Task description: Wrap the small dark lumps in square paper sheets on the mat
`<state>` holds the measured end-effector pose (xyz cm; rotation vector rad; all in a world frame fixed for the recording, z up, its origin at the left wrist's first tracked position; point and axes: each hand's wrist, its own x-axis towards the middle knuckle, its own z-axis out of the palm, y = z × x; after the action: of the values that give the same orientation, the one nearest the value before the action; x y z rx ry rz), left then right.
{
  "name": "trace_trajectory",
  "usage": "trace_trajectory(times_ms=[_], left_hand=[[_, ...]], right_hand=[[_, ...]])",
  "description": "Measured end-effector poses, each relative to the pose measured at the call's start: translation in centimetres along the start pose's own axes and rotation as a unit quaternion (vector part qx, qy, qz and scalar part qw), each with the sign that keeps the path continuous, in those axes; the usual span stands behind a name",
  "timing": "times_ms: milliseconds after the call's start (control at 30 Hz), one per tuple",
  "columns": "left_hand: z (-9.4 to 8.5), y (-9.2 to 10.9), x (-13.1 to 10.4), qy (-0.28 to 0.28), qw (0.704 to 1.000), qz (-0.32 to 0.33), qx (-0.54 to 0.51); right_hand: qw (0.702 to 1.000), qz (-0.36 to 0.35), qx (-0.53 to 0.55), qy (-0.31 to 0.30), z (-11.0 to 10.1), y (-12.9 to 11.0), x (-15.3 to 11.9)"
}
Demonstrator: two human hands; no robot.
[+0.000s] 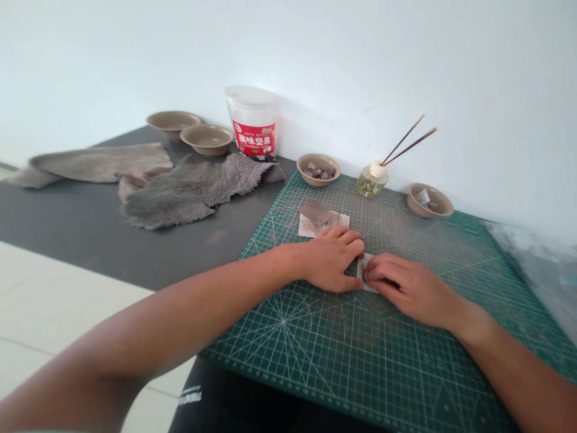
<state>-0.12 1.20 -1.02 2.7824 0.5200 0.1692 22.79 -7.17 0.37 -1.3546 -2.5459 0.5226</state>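
Hands together mid-mat — left hand flat, right hand fingers pinching pale scrap, cutting mat bare nearby.

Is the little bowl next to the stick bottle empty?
No, the small bowl left of the stick bottle holds a handful of dark little lumps, like stones.
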Motion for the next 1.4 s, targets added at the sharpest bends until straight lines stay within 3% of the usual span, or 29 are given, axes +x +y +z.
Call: trace_trajectory(times_ms=[100,267,367,467,533,700,867,1067,1233,1400], left_hand=[[0.0,-0.1,0.0,-0.001,1.0,-0.005,-0.001],[0.2,-0.1,0.0,0.006,1.0,-0.001,-0.003],[0.2,0.0,0.0,0.007,1.0,-0.005,-0.001],[0.1,0.0,0.0,-0.001,1.0,-0.012,-0.002],[0.0,0.0,0.0,-0.003,1.0,-0.011,-0.004],[0.0,0.0,-0.1,0.004,1.0,-0.002,0.0],[0.1,0.0,-0.1,0.002,1.0,-0.009,0.003],[0.2,0.0,-0.1,0.011,1.0,0.004,0.007],[0.1,0.0,-0.1,0.002,1.0,-0.002,0.007],[0.1,0.0,-0.1,0.003,1.0,0.006,0.011]], right_hand=[[0.996,0.05,-0.042,0.055,-0.2,0.5,0.0],[0.999,0.017,-0.029,-0.011,-0.4,0.0,-0.7],[0.999,0.012,-0.036,0.016,0.3,-0.6,-0.4],[0.994,0.059,-0.067,0.062,0.3,0.0,-0.1],[0.993,0.07,-0.076,0.056,0.0,0.4,-0.3],[0.999,-0.008,-0.036,-0.015,0.2,-0.4,-0.7],[0.995,0.051,-0.063,0.057,0.3,0.2,-0.4],[0.998,-0.012,-0.054,-0.018,0.2,-0.1,-0.6],[0.995,0.05,-0.071,0.055,0.2,0.2,-0.3],[0.998,-0.001,-0.058,0.005,0.1,0.1,-0.6]])
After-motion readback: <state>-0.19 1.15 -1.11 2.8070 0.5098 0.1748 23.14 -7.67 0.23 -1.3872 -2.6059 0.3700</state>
